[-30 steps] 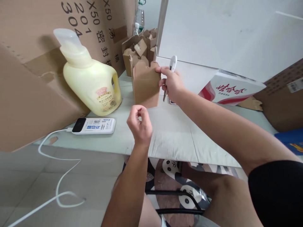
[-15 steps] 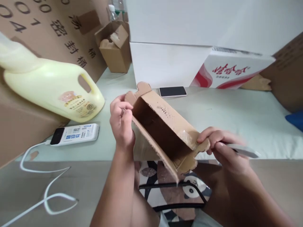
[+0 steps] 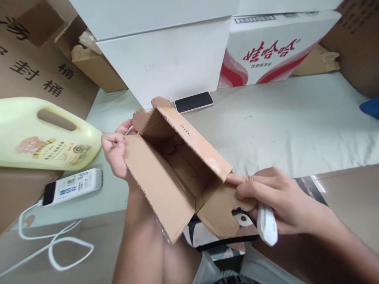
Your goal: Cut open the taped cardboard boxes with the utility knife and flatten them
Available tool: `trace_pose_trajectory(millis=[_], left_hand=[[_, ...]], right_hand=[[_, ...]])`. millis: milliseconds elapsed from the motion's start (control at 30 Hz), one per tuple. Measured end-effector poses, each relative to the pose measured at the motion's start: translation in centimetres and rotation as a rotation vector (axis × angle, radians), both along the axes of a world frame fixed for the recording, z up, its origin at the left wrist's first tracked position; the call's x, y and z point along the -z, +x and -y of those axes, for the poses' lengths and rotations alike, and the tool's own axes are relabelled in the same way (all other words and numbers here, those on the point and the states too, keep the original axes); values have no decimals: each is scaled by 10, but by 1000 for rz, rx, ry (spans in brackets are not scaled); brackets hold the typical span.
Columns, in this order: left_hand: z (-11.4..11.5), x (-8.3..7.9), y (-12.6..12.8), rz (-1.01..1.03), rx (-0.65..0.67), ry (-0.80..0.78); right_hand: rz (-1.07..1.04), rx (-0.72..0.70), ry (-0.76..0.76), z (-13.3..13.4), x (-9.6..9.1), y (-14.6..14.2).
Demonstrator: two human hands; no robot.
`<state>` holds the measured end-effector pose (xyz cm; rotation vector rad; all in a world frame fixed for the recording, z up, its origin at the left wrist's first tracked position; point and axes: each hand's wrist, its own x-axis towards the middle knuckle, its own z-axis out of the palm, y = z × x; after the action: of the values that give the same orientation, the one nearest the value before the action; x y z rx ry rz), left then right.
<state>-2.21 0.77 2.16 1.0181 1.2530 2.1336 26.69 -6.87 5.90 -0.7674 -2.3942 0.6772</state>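
Observation:
A small brown cardboard box (image 3: 211,156) is tilted above my lap, its open top facing me and its flaps spread outward. Nothing shows inside, though the far end is dark. My left hand (image 3: 116,152) pinches the flaps at the box's left corner. At the right end, my right hand (image 3: 275,197) reaches a finger against the side wall by the end flap. The same hand keeps a white utility knife (image 3: 267,225) in its curled fingers; only the handle shows, and the blade is hidden.
Beyond the box, a phone (image 3: 194,102) lies by white cartons (image 3: 166,63). At left are a yellow jug (image 3: 35,134), a cabled power bank (image 3: 74,186) and another small cardboard box (image 3: 97,71). Something blue (image 3: 370,107) sits at the right edge.
The box has turned so its opening faces me more, with the near flap folded outward. My right hand has shifted along the end flap, and the knife handle now points down. The view has swung right.

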Motion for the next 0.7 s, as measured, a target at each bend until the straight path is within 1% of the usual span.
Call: trace_pose_trajectory(millis=[67,133,267,333,367,433,500,600,633,667,700], left_hand=[[2,1,3,24,22,53],[5,3,7,32,38,106],[9,10,13,-87,61,108],[9,11,13,-126,56,131],[9,12,13,-123,57,139],[8,13,11,-104,61,123],[8,15,8,-139,59,76],[8,21,2,-246,44,18],[9,24,1,-270,49,8],[9,26,-1,-290,53,9],[10,29,-2,-312,59,10]], right_hand=[[-32,89,1,1,7,5],[-110,189,-28,-1,15,6],[-344,384,-140,-8,32,-2],[-396,462,-168,-11,40,-10],[-399,473,-173,-12,43,-13],[-381,448,-159,-13,48,-19],[-377,450,-81,-14,50,-23],[-438,560,55,-13,50,-27],[-460,577,52,-13,50,-28],[-470,562,12,-12,49,-28],[-466,515,-47,-12,49,-28]])
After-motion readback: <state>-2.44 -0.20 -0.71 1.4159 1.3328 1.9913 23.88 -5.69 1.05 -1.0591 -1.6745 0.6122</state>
